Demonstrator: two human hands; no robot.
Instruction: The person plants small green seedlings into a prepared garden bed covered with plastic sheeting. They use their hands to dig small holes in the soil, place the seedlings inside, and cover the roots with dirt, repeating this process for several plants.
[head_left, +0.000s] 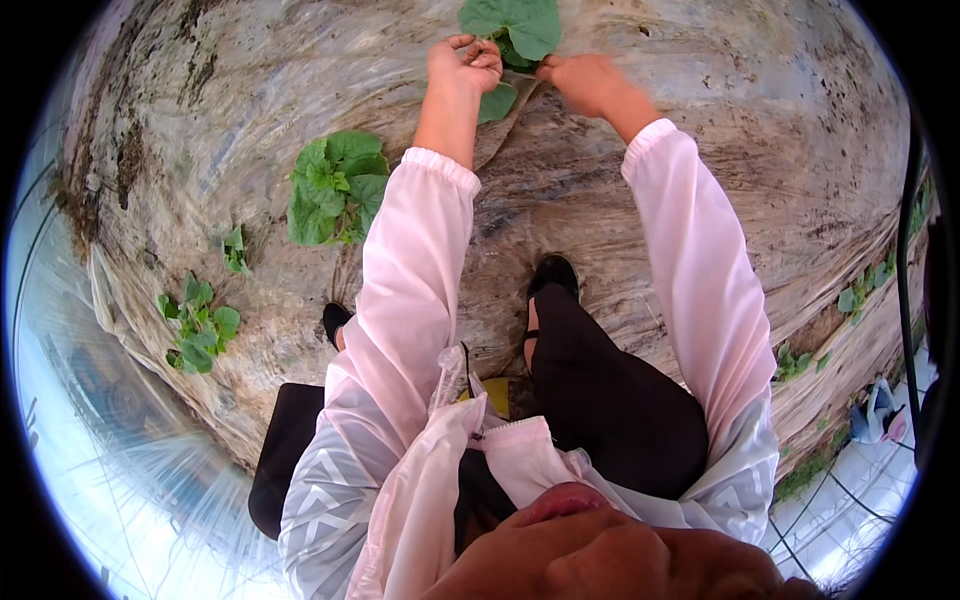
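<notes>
At the top of the view, both hands reach to a broad-leaved young plant (529, 28), which looks like a cucurbit. My left hand (466, 66) is palm up beside its left edge, the fingers curled; whether anything small is pinched in them is unclear. My right hand (592, 84) comes in from the other side, slightly blurred, its fingertips low by the plant's base and partly hidden under the leaf. A lower leaf (497, 103) lies between the wrists. Around the stem spreads soil-stained plastic mulch film (585, 165), with a fold running down from the plant.
A second leafy plant (337, 187) grows left of my left forearm. Smaller plants (199, 322) stand farther left, near clear plastic sheeting (97, 420). My shoes (553, 274) rest on the film. At right are a dark cable or hose (907, 247) and more seedlings (862, 289).
</notes>
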